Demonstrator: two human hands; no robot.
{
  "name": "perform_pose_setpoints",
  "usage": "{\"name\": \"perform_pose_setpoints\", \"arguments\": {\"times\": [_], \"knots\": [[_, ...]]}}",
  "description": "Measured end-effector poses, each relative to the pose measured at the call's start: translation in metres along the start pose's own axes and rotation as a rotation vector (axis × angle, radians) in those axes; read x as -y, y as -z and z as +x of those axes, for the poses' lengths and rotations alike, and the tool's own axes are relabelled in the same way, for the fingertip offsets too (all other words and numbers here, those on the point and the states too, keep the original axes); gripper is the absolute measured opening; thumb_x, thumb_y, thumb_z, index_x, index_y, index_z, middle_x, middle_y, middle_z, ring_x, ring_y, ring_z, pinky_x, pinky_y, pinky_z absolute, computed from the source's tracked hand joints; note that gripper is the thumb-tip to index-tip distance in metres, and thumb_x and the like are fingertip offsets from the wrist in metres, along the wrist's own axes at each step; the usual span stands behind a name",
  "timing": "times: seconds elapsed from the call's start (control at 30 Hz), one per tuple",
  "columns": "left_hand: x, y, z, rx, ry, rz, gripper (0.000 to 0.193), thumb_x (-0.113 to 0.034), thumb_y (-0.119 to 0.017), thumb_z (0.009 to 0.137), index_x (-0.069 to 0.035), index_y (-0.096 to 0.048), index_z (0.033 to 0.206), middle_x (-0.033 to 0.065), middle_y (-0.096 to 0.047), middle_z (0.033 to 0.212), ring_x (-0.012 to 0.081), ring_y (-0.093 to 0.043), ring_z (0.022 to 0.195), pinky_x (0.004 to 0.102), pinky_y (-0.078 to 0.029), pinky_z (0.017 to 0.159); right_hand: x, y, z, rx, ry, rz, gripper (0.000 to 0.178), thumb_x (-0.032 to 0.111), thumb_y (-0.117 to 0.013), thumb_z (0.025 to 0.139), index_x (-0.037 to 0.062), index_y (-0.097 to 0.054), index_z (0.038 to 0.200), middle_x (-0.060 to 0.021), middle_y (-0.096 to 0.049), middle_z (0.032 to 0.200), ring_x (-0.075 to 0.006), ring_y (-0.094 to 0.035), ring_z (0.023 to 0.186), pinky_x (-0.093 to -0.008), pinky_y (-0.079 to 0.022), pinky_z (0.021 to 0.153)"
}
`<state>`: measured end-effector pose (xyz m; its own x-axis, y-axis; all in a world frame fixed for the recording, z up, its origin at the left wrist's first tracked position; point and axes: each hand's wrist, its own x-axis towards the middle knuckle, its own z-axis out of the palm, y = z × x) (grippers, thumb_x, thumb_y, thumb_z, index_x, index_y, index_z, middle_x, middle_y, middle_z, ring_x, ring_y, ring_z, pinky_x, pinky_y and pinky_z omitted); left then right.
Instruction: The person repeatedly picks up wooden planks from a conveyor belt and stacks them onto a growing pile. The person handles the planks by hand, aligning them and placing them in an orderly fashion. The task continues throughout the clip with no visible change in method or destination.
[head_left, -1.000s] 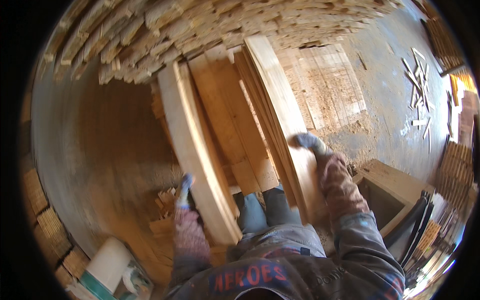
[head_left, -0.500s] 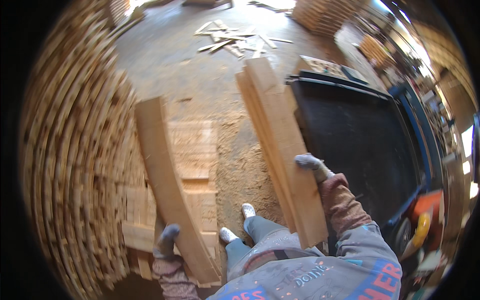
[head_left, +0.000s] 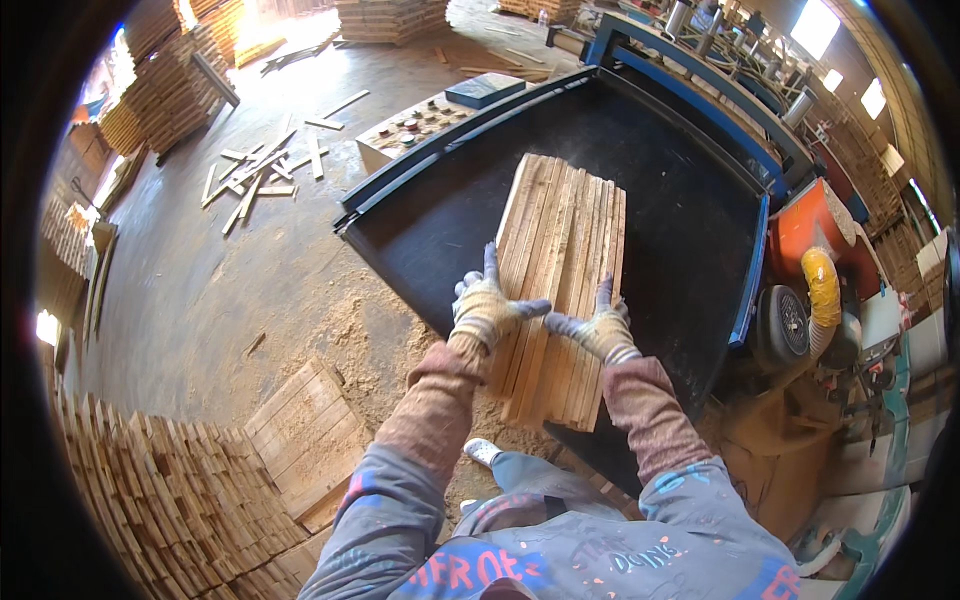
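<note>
A bundle of several wooden boards (head_left: 560, 230), packed side by side on edge, lies on a black table surface (head_left: 690, 215), its near end reaching past the near edge. My left hand (head_left: 486, 308), in a pale knit glove with grey fingertips, rests against the bundle's left side, fingers spread and thumb stretched across the top. On the right part of the boards lies my right hand (head_left: 602, 328), gloved alike, with its fingers apart and its thumb pointing toward the left one. The undersides of the boards are hidden.
Beyond the left rim stands a control box (head_left: 415, 125) with buttons. Loose wood strips (head_left: 260, 175) and sawdust (head_left: 350, 325) lie on the floor. Stacked boards (head_left: 160, 490) rise at lower left. An orange machine (head_left: 810, 225) with a yellow hose (head_left: 822, 290) stands at right.
My view has turned right toward the black surface. The boards that were held apart, some at each hand, now lie together there. Both hands have come close together on top, fingers spread.
</note>
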<state>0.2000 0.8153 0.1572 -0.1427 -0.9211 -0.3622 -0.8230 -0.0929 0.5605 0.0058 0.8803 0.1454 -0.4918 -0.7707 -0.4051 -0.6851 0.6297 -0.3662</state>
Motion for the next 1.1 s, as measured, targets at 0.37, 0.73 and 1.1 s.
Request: {"name": "perform_pose_setpoints", "arguments": {"times": [0.37, 0.73, 1.1], "knots": [[0.066, 0.034, 0.116, -0.010, -0.320, -0.050, 0.109, -0.059, -0.087, 0.069, 0.000, -0.041, 0.149, 0.0296, -0.061, 0.128, 0.0445, -0.058, 0.121, 0.0468, -0.047, 0.104, 0.003, -0.096, 0.106, -0.419, 0.068, 0.713, 0.119, 0.053, -0.097, 0.060, -0.0114, -0.042, 0.144, -0.0341, -0.049, 0.136, -0.0428, -0.057, 0.120, -0.0460, -0.047, 0.106], [0.166, 0.041, 0.031, -0.700, -0.145, -0.084, 0.074, -0.051, -0.062, 0.094, -0.015, -0.041, 0.155, 0.0196, -0.049, 0.147, 0.0427, -0.041, 0.141, 0.0580, -0.030, 0.116, 0.226, -0.145, 0.201, -0.117, 0.370, 0.512, 0.075, 0.050, -0.087, 0.078, -0.0093, -0.067, 0.120, -0.0162, -0.074, 0.108, -0.0237, -0.068, 0.089, -0.0374, -0.056, 0.082], [0.459, -0.309, -0.487, -1.297, 1.765, -0.609, 0.070, -0.023, -0.073, 0.089, 0.003, -0.043, 0.147, 0.0271, -0.054, 0.143, 0.0364, -0.054, 0.131, 0.0425, -0.041, 0.113, 0.216, -0.240, -0.071, 0.291, 1.393, 0.375, 0.028, 0.012, -0.063, 0.102, -0.0028, -0.059, 0.125, -0.0078, -0.064, 0.109, -0.0166, -0.062, 0.096, -0.0282, -0.050, 0.090]]}}
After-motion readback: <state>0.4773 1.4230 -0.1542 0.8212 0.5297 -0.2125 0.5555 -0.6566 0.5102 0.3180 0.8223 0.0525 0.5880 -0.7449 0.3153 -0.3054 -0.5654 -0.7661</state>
